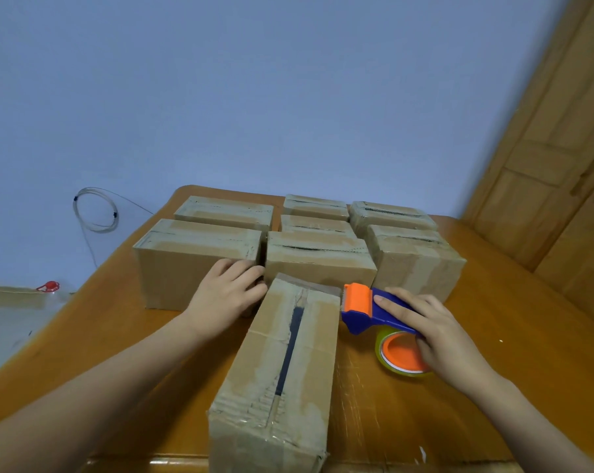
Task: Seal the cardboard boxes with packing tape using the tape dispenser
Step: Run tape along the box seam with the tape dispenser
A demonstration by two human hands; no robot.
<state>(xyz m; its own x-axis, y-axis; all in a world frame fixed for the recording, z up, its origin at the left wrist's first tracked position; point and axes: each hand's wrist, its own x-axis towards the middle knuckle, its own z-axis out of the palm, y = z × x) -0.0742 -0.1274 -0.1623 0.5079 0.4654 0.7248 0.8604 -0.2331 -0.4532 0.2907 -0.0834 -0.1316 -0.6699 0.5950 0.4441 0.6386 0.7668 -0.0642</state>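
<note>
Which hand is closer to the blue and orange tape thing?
The right hand: it grips the tape dispenser. The left hand is across the front box, by its far left corner.
</note>
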